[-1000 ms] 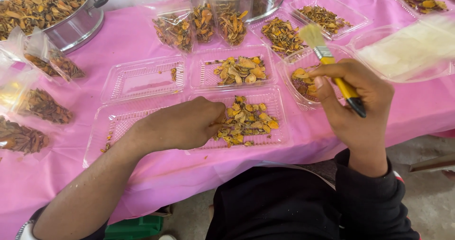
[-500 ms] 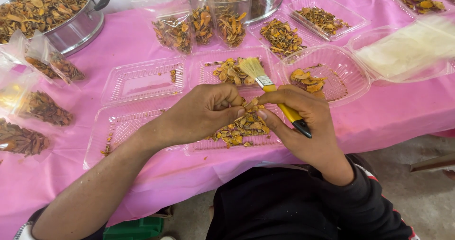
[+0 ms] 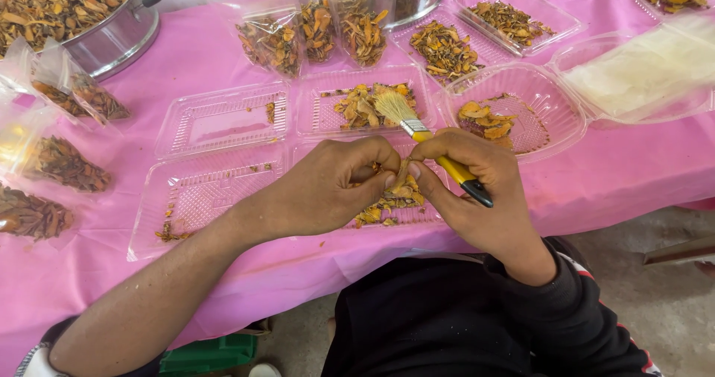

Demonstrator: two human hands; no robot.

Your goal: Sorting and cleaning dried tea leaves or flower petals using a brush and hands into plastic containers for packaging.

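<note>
Pinching one dried orange slice [image 3: 395, 174] between fingertips, the left hand [image 3: 335, 183] meets the right hand [image 3: 477, 191], which grips a yellow-handled brush [image 3: 424, 131], above the near tray [image 3: 417, 214]. Beyond that tray, one tray [image 3: 320, 120] holds finished-looking slices; another, left of it [image 3: 216, 120], lies nearly bare, so much remains.

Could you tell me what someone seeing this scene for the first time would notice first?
The bright pink tablecloth stands out, covered with clear plastic trays of dried orange-brown slices. At the centre, the left hand and right hand meet fingertip to fingertip over the near tray, the right one holding a yellow-handled brush with its bristles pointing away. At the far left sits a steel pot heaped with the same slices.
</note>
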